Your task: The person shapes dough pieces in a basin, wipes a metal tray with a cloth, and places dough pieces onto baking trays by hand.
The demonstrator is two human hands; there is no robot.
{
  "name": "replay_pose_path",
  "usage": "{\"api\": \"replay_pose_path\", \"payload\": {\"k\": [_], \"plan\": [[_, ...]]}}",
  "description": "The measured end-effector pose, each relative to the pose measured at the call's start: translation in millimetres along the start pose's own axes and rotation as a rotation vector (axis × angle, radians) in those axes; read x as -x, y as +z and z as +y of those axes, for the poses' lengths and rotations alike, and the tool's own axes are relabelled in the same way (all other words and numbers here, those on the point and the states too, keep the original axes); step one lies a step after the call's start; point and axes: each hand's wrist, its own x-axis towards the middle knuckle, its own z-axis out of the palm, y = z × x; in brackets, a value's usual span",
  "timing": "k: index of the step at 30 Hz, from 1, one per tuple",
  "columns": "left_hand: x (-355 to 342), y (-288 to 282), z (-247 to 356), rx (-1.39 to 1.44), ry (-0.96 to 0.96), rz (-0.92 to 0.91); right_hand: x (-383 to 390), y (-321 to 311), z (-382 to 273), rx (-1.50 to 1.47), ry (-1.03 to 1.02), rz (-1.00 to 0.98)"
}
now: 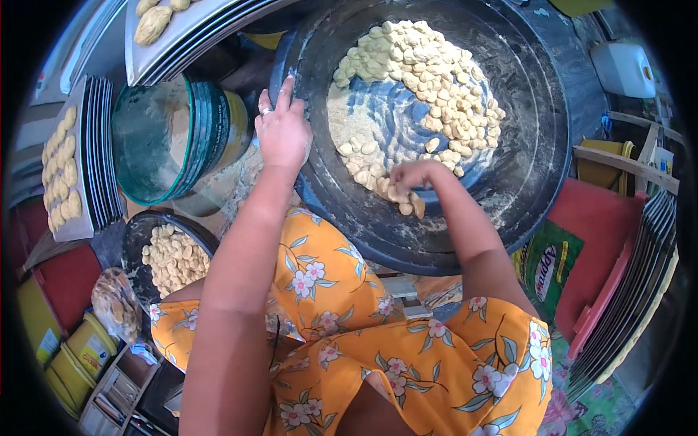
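The fingertips of the right hand (416, 176) are hard to make out among small, rounded, tan dough pieces (454, 94), leaving its grip unclear. The far rim of the large, round, dark plastic basin (534, 145) is cut off, as are the far-left stacked silver metal trays (182, 38). Orange floral cloth (313, 269) partly hides the small, round, black bowl (133, 245).
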Motion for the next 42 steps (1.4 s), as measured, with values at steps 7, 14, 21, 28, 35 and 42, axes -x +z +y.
{"api": "replay_pose_path", "payload": {"k": [7,14,21,28,35,42], "plan": [[-3,7,18,0.028,0.051,-0.028,-74,17,-41,0.285,-0.075,0.850],[-4,1,14,0.020,0.054,-0.010,-17,69,37,0.233,0.034,0.130],[-6,3,13,-0.012,0.038,-0.044,-13,46,22,0.053,0.317,1.014],[-1,5,8,-0.002,0.057,0.001,-18,78,38,0.271,0.128,0.569],[-4,3,13,0.014,0.075,0.017,35,81,136,-0.232,0.636,0.750],[-3,10,12,0.020,0.067,0.025,5,90,128,-0.001,0.260,0.445]]}}
